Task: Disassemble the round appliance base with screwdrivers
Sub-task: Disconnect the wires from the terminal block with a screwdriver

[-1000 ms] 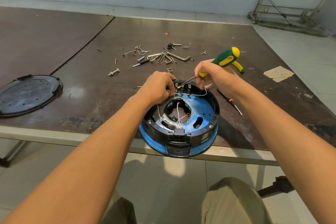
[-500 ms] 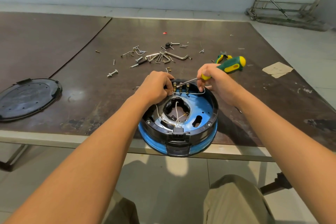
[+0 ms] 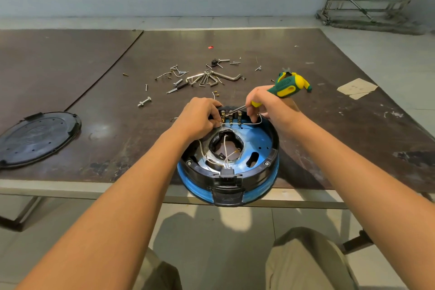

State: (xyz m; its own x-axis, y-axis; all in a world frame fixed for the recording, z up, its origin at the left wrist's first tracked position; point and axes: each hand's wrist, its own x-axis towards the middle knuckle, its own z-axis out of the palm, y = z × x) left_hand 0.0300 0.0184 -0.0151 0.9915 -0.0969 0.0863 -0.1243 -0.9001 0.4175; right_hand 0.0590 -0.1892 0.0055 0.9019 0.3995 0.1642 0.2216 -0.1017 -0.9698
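Note:
The round appliance base [image 3: 263, 148], blue inside with a black rim, lies open at the table's near edge, overhanging it slightly. White wires run from its central hole to a terminal block [image 3: 231, 115] at the far rim. My right hand [image 3: 266, 106] grips a green and yellow screwdriver [image 3: 282, 86], its tip set on the left terminal. My left hand [image 3: 200, 117] has its fingers curled at the terminal block, pinching a white wire there; its fingertips are partly hidden.
The removed black round cover [image 3: 35, 139] lies at the table's left. Loose screws, bolts and hex keys [image 3: 204, 77] are scattered behind the base. A second green and yellow tool [image 3: 303, 82] lies behind my right hand. Paper scraps [image 3: 356, 88] sit far right.
The screwdriver handle has swung from upright to lower and rightwards, then a little back up. My left hand has stayed at the terminals. The view has shifted slightly.

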